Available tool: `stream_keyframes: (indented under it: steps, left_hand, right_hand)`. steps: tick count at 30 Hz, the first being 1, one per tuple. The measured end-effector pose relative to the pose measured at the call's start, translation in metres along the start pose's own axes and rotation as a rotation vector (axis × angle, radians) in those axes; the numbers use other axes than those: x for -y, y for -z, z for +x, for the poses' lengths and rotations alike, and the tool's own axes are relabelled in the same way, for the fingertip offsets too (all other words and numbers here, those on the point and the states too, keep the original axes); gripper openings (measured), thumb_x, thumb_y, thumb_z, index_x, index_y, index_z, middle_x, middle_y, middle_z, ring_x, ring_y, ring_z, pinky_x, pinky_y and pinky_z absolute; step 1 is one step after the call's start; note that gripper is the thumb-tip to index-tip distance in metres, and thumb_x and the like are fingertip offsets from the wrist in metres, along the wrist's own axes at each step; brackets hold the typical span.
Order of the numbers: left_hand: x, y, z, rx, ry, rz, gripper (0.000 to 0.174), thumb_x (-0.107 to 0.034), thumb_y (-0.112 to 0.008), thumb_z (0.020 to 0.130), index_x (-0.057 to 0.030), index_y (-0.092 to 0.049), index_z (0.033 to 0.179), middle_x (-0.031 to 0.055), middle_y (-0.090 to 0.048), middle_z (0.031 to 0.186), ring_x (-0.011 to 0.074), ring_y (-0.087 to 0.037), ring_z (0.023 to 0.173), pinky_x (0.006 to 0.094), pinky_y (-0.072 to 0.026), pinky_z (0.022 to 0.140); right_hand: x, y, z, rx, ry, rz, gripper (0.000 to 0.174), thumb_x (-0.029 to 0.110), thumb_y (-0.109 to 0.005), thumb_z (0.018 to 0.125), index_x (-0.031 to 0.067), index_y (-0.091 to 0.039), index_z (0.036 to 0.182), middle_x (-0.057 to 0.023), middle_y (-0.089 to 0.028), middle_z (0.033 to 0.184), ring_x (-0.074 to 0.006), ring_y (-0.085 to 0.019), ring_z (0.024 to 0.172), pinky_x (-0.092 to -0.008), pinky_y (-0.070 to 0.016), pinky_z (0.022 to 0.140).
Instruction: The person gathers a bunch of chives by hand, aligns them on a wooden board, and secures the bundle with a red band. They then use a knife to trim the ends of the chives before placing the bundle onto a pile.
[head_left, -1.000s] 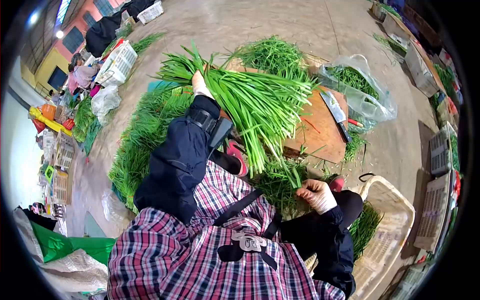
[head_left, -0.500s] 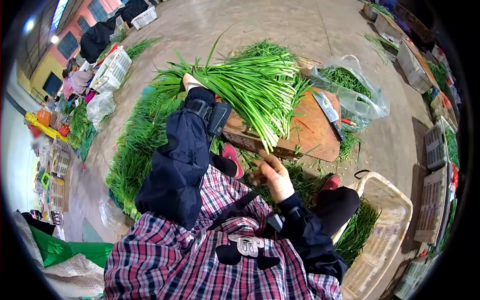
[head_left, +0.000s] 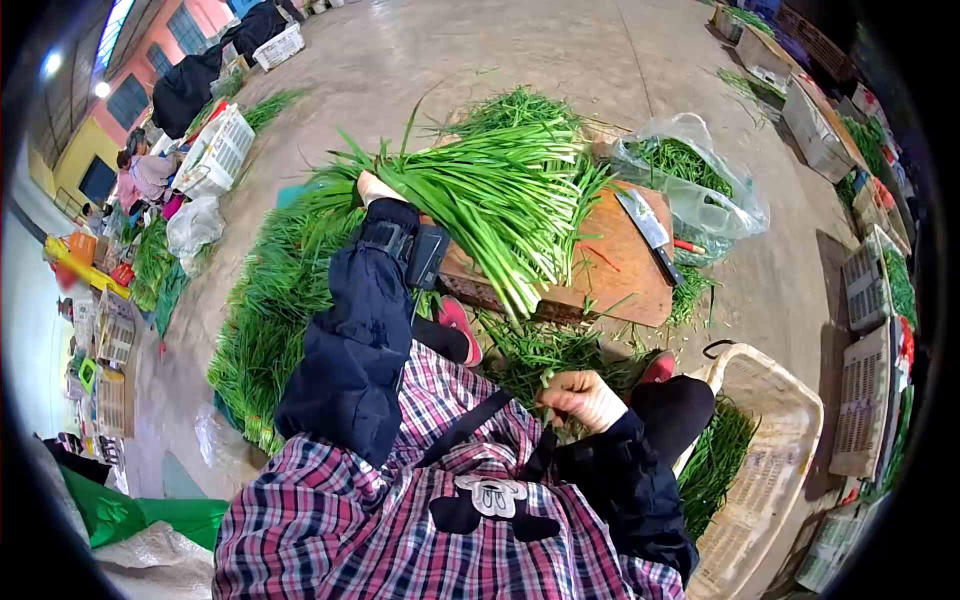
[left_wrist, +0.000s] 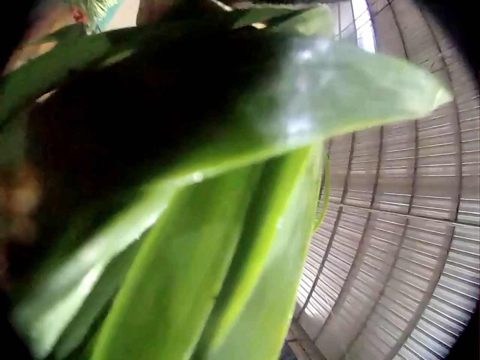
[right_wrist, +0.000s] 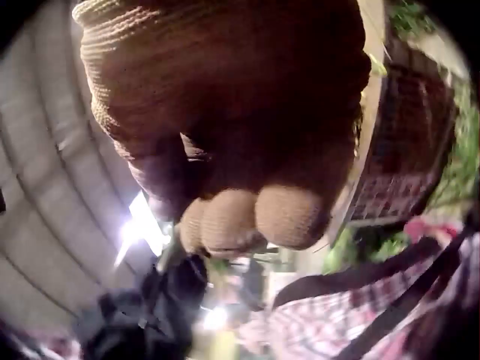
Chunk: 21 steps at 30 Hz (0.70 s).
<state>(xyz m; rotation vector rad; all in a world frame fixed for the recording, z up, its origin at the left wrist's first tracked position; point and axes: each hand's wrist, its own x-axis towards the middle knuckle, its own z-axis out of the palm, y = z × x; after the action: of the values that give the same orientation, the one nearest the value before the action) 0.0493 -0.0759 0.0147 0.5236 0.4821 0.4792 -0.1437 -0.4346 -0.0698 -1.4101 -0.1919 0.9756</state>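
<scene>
My left hand [head_left: 374, 188] grips a large bunch of garlic chives [head_left: 490, 190] around its leafy part. The pale stem ends fan out to the right, over the wooden board [head_left: 620, 285]. Broad green leaves [left_wrist: 172, 277] fill the left wrist view and hide the fingers there. Low in front of the apron, my right hand [head_left: 582, 398] is apart from the bunch, its thumb and fingers pinching a small green scrap [head_left: 546, 379]. Curled fingers in a ribbed knit covering [right_wrist: 289, 216] show in the right wrist view. A knife [head_left: 645, 222] lies on the board's right side.
Bundled greens [head_left: 265, 320] are heaped at the left. A clear plastic bag [head_left: 735, 210] of greens stands right of the board. Loose greens [head_left: 535, 355] lie between my feet, and a pale plastic crate [head_left: 770, 440] stands at my right.
My left hand has lowered the bunch toward the board. The right hand has let go of the long leaf tip, passed the stem ends, and drawn back toward the apron with a small green scrap.
</scene>
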Motion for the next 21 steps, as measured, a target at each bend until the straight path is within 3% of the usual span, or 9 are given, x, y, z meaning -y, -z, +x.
stream_keyframes:
  steps: [3, 6, 9, 12, 13, 17, 18, 19, 21]
  left_hand:
    - [-0.005, 0.002, -0.019, 0.091, 0.017, 0.095, 0.042, -0.037, -0.031, 0.090, -0.0068, -0.056, 0.104, 0.0244, -0.057, 0.107, 0.0415, -0.057, 0.088, 0.0566, -0.0453, 0.078]
    - [-0.002, 0.036, 0.021, 0.120, 0.107, 0.004, 0.049, -0.041, -0.026, 0.088, -0.0086, -0.054, 0.112, 0.0267, -0.055, 0.113, 0.0437, -0.057, 0.093, 0.0562, -0.0478, 0.080]
    - [0.016, 0.026, -0.016, 0.045, -0.027, -0.034, 0.066, -0.053, -0.031, 0.086, -0.0010, -0.048, 0.123, 0.0278, -0.051, 0.123, 0.0475, -0.050, 0.109, 0.0598, -0.0408, 0.093]
    - [0.013, 0.069, 0.002, 0.918, 0.498, -0.399, 0.065, -0.047, -0.030, 0.092, 0.0059, -0.043, 0.127, 0.0316, -0.045, 0.129, 0.0483, -0.047, 0.114, 0.0608, -0.0376, 0.096]
    - [0.015, 0.078, 0.011, 0.908, 0.493, -0.420, 0.064, -0.046, -0.030, 0.092, 0.0065, -0.043, 0.127, 0.0317, -0.044, 0.129, 0.0484, -0.046, 0.114, 0.0604, -0.0370, 0.097]
    - [0.012, 0.090, 0.012, 0.700, 0.444, -0.448, 0.063, -0.044, -0.033, 0.093, 0.0072, -0.043, 0.127, 0.0315, -0.044, 0.129, 0.0488, -0.046, 0.115, 0.0604, -0.0353, 0.098]
    - [0.017, 0.056, -0.015, 0.147, -0.013, -0.019, 0.064, -0.045, -0.037, 0.091, 0.0070, -0.043, 0.127, 0.0312, -0.045, 0.129, 0.0488, -0.046, 0.115, 0.0614, -0.0352, 0.097]
    - [0.016, 0.065, -0.008, 0.649, 0.156, -0.222, 0.064, -0.045, -0.039, 0.090, 0.0064, -0.045, 0.127, 0.0307, -0.045, 0.129, 0.0484, -0.046, 0.114, 0.0616, -0.0359, 0.096]
    - [0.007, 0.086, 0.002, 0.861, 0.444, -0.448, 0.062, -0.045, -0.045, 0.089, 0.0045, -0.047, 0.125, 0.0299, -0.046, 0.128, 0.0475, -0.047, 0.113, 0.0616, -0.0378, 0.094]
  right_hand:
    - [-0.011, 0.002, 0.006, -0.395, 0.127, -1.102, 0.048, 0.024, -0.064, 0.077, 0.0159, -0.053, 0.123, -0.0155, -0.062, 0.105, -0.0281, -0.062, 0.092, -0.0379, -0.0497, 0.078]
    - [-0.010, -0.029, 0.035, -0.193, 0.370, 0.203, 0.040, 0.020, -0.059, 0.087, 0.0054, -0.049, 0.123, -0.0111, -0.063, 0.105, -0.0206, -0.062, 0.092, -0.0286, -0.0487, 0.076]
    - [0.024, -0.056, 0.070, -0.121, 0.389, 0.575, 0.035, 0.018, -0.059, 0.089, 0.0024, -0.050, 0.119, -0.0101, -0.062, 0.106, -0.0167, -0.060, 0.093, -0.0267, -0.0480, 0.075]
    - [0.023, -0.063, 0.099, -0.078, 0.454, 1.009, 0.028, 0.018, -0.060, 0.088, 0.0032, -0.056, 0.111, -0.0093, -0.065, 0.096, -0.0197, -0.062, 0.091, -0.0353, -0.0490, 0.082]
    - [0.008, -0.057, 0.106, -0.172, 0.575, 0.577, 0.023, 0.018, -0.058, 0.089, 0.0023, -0.058, 0.106, -0.0092, -0.065, 0.092, -0.0203, -0.062, 0.088, -0.0358, -0.0487, 0.081]
    - [0.017, -0.022, 0.038, 0.381, 0.509, 0.439, 0.020, 0.015, -0.055, 0.089, -0.0019, -0.063, 0.082, -0.0112, -0.062, 0.072, -0.0187, -0.060, 0.069, -0.0293, -0.0473, 0.069]
    - [0.012, -0.011, 0.019, 0.263, 0.340, 0.338, 0.028, 0.024, -0.063, 0.085, -0.0034, -0.065, 0.079, -0.0122, -0.063, 0.073, -0.0220, -0.060, 0.071, -0.0329, -0.0468, 0.070]
    - [0.024, -0.006, -0.001, 0.131, 0.177, 0.321, 0.020, 0.017, -0.065, 0.083, -0.0035, -0.065, 0.084, -0.0107, -0.064, 0.074, -0.0190, -0.061, 0.071, -0.0318, -0.0477, 0.069]
    - [0.018, 0.006, -0.003, -0.189, 0.299, 0.154, 0.023, 0.016, -0.067, 0.083, -0.0027, -0.064, 0.097, -0.0070, -0.065, 0.079, -0.0134, -0.059, 0.071, -0.0273, -0.0477, 0.068]
